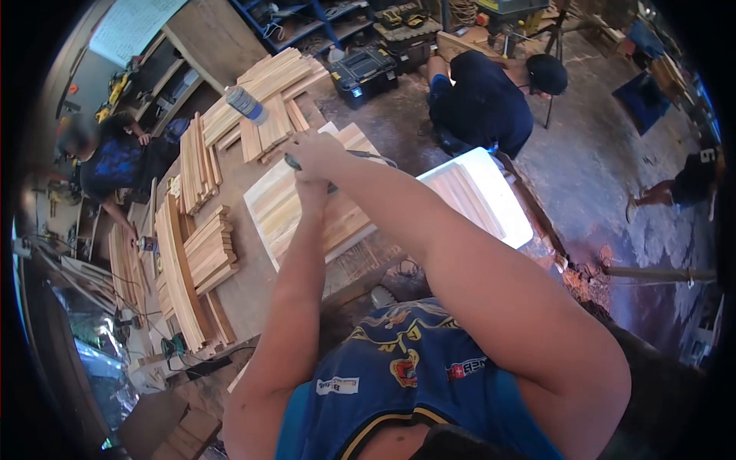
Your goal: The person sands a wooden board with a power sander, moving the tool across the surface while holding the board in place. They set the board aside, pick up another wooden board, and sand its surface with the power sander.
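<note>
Both my arms reach forward over a striped wooden panel [349, 222] that lies on the workbench. My right hand [322, 156] is closed round a dark tool, of which only a small green and black part shows. Just below it, my left hand [310, 192] is against the same tool, its fingers mostly hidden behind the wrist and the other hand. The tool sits over the panel's upper part, and a dark cord or strap shows to its right. A labelled bottle [247, 106] stands on wooden strips [268, 130] beyond my hands.
Stacks of strips [203, 253] cover the bench's left part. A white tray [502, 199] with striped panels is at right. One person [115, 165] works at far left, another [487, 103] crouches beyond the bench, and a third [690, 180] is at far right.
</note>
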The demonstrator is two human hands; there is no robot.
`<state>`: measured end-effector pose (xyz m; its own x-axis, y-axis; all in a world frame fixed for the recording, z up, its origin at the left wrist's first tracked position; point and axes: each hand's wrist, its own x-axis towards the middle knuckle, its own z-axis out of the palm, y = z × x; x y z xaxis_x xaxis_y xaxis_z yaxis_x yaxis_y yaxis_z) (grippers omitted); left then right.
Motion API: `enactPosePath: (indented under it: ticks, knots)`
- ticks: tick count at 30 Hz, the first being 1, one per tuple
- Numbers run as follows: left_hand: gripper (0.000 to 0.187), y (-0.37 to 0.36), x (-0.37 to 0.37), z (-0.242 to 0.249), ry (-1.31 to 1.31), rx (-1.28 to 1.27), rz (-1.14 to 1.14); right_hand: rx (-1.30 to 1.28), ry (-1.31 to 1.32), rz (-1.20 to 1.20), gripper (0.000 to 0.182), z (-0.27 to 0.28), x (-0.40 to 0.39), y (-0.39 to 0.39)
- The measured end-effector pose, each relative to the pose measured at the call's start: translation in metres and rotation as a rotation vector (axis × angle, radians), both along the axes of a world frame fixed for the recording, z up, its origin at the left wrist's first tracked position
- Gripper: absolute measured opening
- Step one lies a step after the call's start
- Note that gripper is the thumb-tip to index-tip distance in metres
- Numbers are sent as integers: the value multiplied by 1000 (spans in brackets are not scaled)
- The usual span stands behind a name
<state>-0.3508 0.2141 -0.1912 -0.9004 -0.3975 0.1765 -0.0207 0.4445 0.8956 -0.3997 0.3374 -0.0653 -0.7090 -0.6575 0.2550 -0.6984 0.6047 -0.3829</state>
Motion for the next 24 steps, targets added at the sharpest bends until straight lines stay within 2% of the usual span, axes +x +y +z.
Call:
enactPosePath:
  ticks: [2,5,8,12,18,21,24]
  knots:
    - [64,15,-6,13,-68,-139,28,18,-56,10,59,7,-9,11]
    - [65,15,-23,-7,-62,-253,36,49,-82,-1,61,10,-15,23]
    - [66,21,-35,-9,-71,-242,-30,74,-61,-5,64,11,-25,33]
    - [66,43,-39,5,-62,-191,28,49,-7,-10,65,5,-39,39]
    - [63,71,-48,11,96,-10,2,152,-31,-38,59,13,-53,50]
    - [63,76,-47,11,28,-21,37,234,-101,-20,59,17,-65,50]
    - [68,73,-48,9,81,-41,-32,233,-58,-24,56,22,-66,54]
